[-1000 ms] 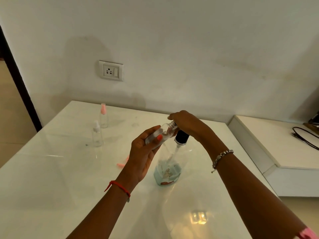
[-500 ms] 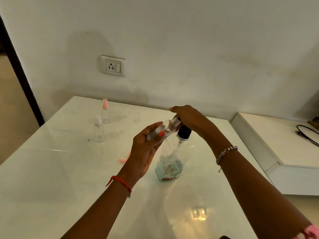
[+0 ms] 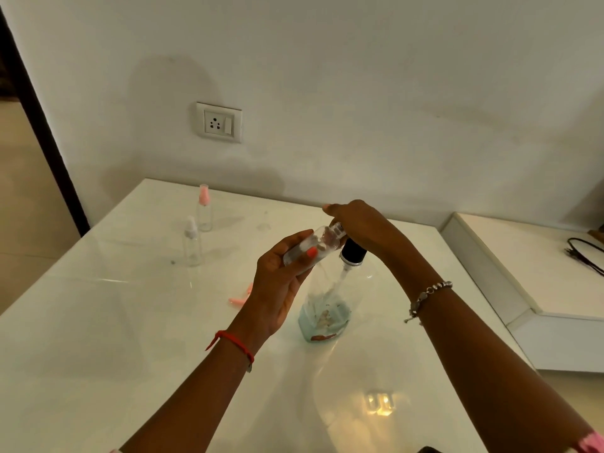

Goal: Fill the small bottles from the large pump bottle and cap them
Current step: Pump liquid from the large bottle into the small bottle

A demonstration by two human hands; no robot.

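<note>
Gripped in left hand (image 3: 277, 289): small bottle (image 3: 307, 248), tilted, neck at pump (image 3: 353, 251). Curled round pump head: right hand (image 3: 362, 223). Label (image 3: 323, 320) illegible

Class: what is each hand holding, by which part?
Left hand grips the small bottle round its body. Right hand covers the pump bottle at its head; grip hidden.

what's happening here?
A person is filling a small bottle from the pump bottle, which stands on the table. The left hand holds the small bottle tilted, neck up against the pump head. The right hand grips that head from above. Little blue liquid is left in the pump bottle. Two capped bottles stand at the far left, and a pink piece lies loose by the left hand.
</note>
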